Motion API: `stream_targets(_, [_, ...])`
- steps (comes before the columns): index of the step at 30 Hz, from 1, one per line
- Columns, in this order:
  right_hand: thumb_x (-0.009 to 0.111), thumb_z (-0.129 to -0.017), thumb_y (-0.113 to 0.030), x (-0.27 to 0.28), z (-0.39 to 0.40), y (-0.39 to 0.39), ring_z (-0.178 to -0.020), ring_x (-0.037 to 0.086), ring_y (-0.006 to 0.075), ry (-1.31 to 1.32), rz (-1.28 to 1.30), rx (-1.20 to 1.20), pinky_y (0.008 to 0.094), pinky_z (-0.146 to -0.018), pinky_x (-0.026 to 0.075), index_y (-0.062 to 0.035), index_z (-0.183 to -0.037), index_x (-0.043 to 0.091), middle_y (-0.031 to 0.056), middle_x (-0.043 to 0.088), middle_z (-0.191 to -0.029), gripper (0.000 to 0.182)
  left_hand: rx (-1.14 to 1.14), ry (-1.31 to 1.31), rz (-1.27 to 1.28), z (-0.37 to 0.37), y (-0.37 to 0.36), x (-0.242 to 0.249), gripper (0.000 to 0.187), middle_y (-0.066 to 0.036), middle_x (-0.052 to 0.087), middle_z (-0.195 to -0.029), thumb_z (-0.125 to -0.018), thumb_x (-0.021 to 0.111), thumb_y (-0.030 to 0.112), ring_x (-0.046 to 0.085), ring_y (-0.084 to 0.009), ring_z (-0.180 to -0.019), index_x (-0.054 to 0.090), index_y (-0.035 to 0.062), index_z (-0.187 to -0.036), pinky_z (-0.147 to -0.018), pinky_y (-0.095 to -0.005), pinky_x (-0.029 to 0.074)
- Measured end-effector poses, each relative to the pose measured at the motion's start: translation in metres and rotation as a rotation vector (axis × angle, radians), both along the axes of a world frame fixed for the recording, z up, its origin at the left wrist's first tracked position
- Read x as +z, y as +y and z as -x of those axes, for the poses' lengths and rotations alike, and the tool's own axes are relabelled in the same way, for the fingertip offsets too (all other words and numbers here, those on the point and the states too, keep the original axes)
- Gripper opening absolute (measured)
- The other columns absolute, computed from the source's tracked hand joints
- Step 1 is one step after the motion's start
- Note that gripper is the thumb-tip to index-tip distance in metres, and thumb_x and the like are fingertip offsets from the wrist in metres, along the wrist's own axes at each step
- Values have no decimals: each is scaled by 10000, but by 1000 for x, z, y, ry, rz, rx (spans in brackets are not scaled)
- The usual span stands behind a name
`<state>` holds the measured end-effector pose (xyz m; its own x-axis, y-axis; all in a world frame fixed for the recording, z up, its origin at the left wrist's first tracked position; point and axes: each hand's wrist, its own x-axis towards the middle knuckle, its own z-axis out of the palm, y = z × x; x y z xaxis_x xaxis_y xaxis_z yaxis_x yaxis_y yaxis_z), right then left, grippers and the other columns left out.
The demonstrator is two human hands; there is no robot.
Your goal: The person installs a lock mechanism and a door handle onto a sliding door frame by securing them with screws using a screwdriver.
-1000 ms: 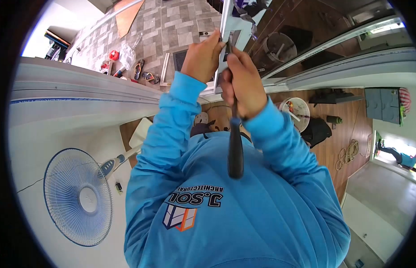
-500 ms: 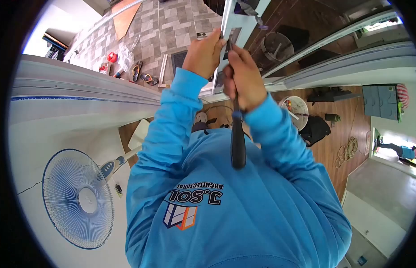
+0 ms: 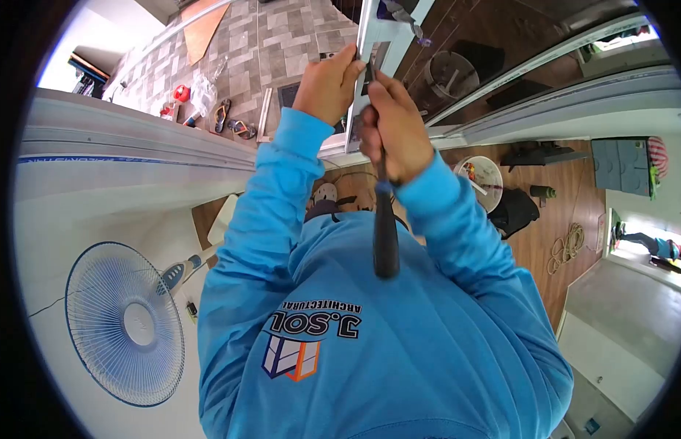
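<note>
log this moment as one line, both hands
right hand: grips long black-handled tool | left hand: at edge of long white frame | tip contact: unclear

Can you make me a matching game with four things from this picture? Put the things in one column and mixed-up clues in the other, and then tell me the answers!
Things:
1. Dark-handled tool
2. Fan
3. Flip-flops
4. Rope

Clues:
A. On the gray tiled floor
B. Coiled on the brown wooden floor
C. Held in the right hand
D. Blue and white, in front of a pale wall

Right pairs:
1-C, 2-D, 3-A, 4-B
</note>
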<state>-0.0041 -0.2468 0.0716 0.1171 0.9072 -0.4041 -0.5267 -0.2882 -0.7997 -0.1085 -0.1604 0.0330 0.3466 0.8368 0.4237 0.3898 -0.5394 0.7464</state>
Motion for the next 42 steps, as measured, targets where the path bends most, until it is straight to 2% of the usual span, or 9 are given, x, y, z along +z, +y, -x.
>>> stream_targets(13, [448, -978, -241, -15, -4, 23, -378, 376, 73, -112, -52, 53, 230, -299, 287, -121, -1316, 421, 2, 442, -650, 359, 50, -24, 35, -2, -4, 2, 288, -250, 617, -799, -910, 560, 185, 619, -405, -751, 597, -13, -1116, -654, -418, 488])
stream_targets(16, [458, -958, -220, -4, -2, 0, -333, 377, 106, -16, -4, 22, 267, -288, 292, -42, -1319, 392, 29, 446, -591, 408, 51, 44, 26, 0, 0, -1, 329, -249, 644, -860, -916, 568, 217, 653, -382, -832, 599, -26, -1137, -711, -396, 512])
stream_targets(19, [457, -958, -221, -17, 2, 10, -333, 383, 108, -33, -42, 14, 267, -289, 298, -48, -1320, 390, 31, 445, -588, 407, 66, -45, -136, -2, 2, -8, 277, -236, 602, -736, -911, 563, 186, 608, -392, -672, 602, 8, -1119, -601, -410, 478])
stream_targets(22, [448, -958, -213, -16, -5, 20, -328, 380, 113, -96, -68, 29, 267, -275, 293, -46, -1326, 374, 35, 456, -595, 410, 67, 10, 94, -2, -3, 1, 293, -238, 611, -750, -912, 565, 194, 619, -388, -689, 602, 7, -1134, -616, -405, 486])
stream_targets(26, [448, -957, -220, -5, 3, 0, -336, 385, 110, 4, 4, -5, 266, -289, 298, -33, -1302, 398, 39, 457, -604, 396, 100, -14, 42, -2, -5, -5, 322, -223, 654, -825, -910, 589, 203, 681, -281, -728, 606, 3, -1161, -660, -334, 504])
stream_targets(29, [444, -974, -246, -18, -1, 20, -373, 377, 84, -77, -38, 27, 238, -295, 303, -111, -1294, 418, 6, 451, -656, 348, 65, -73, -9, -3, -1, -8, 281, -224, 616, -733, -914, 567, 200, 620, -373, -664, 609, 21, -1126, -601, -396, 483])
stream_targets(36, [434, -960, -206, -11, 7, 17, -321, 371, 118, -60, -95, -52, 283, -269, 297, -61, -1347, 355, 41, 450, -602, 421, 43, -7, 11, 1, -3, -2, 269, -234, 606, -727, -916, 562, 202, 612, -374, -647, 610, 34, -1122, -590, -396, 476])
stream_targets(38, [442, -959, -202, -10, 1, 13, -320, 379, 123, -54, -83, -26, 285, -268, 298, -53, -1333, 364, 42, 454, -603, 410, 59, 80, 70, 3, -2, 3, 317, -237, 647, -880, -911, 587, 211, 682, -316, -820, 604, 32, -1173, -693, -345, 509])
stream_targets(42, [447, -956, -215, 8, 1, -5, -357, 414, 125, -1, -5, 14, 284, -299, 323, -42, -1255, 418, 46, 458, -620, 346, 74, 16, -10, 1, 1, -11, 317, -244, 633, -831, -910, 590, 216, 673, -332, -750, 604, 32, -1168, -669, -352, 503])
